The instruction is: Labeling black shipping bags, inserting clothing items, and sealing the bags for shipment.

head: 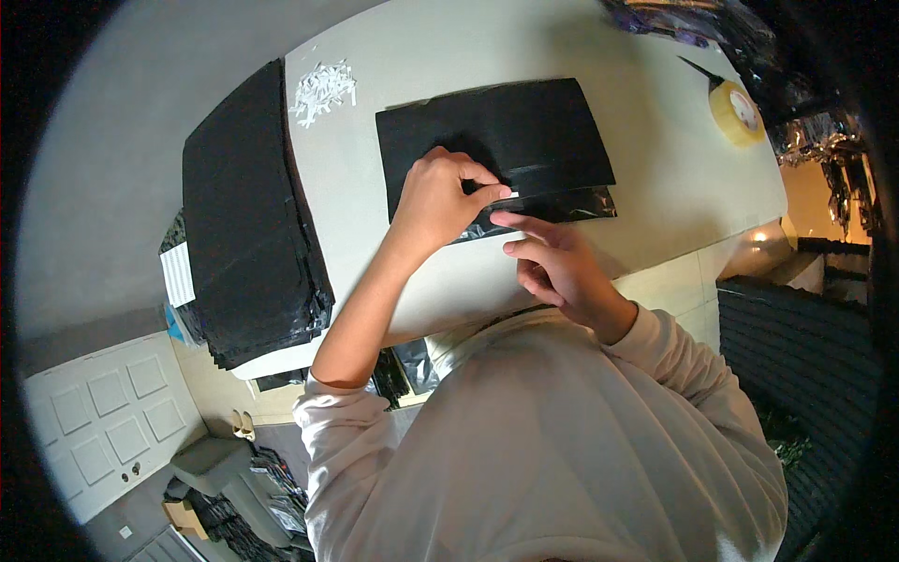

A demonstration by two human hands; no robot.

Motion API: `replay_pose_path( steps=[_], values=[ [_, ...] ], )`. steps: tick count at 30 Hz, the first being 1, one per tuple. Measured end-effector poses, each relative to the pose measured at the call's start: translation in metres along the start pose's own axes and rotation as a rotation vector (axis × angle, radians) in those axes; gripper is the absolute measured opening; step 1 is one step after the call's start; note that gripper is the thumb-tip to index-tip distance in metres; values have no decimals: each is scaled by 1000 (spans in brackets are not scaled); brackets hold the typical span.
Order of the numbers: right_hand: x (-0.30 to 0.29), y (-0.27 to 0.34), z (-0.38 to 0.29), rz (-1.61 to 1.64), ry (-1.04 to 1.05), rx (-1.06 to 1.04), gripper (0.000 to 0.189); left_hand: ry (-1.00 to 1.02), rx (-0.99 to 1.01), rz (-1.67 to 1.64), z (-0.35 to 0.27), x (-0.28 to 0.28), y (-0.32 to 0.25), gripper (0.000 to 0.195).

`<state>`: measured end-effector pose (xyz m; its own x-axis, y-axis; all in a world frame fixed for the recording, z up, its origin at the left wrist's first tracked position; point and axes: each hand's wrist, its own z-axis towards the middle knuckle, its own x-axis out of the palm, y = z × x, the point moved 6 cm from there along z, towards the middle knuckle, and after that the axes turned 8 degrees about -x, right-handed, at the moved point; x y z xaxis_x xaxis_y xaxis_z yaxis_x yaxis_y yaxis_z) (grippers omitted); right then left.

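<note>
A flat black sheet or folder, with a glossy black plastic strip along its near edge, lies on the pale table before me. My left hand rests over it, thumb and index fingertips pinched together at a small white strip by that edge. Just nearer to me, my right hand hovers at the table's front side with its fingers apart and nothing seen in them. Its index fingertip points at the glossy strip; whether it touches is unclear.
A tall stack of black sheets stands at the table's left end. Beside it lies a heap of white paper strips. At the right are a roll of yellowish tape, a dark pointed tool and shiny black plastic packages.
</note>
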<state>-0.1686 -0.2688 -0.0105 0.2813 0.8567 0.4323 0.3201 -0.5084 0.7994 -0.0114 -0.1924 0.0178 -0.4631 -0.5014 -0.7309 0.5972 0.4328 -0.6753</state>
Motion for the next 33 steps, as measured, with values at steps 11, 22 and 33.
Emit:
replay_pose_path(
  steps=[11,22,33],
  values=[
    [-1,-2,1,-5,-22,17,52,-40,-2,15,-1,1,0,18],
    [0,-1,2,-37,-7,15,58,-58,-18,15,-2,5,4,20],
    [-2,-1,0,-2,-13,40,56,-146,-24,-5,-1,4,7,33]
  ],
)
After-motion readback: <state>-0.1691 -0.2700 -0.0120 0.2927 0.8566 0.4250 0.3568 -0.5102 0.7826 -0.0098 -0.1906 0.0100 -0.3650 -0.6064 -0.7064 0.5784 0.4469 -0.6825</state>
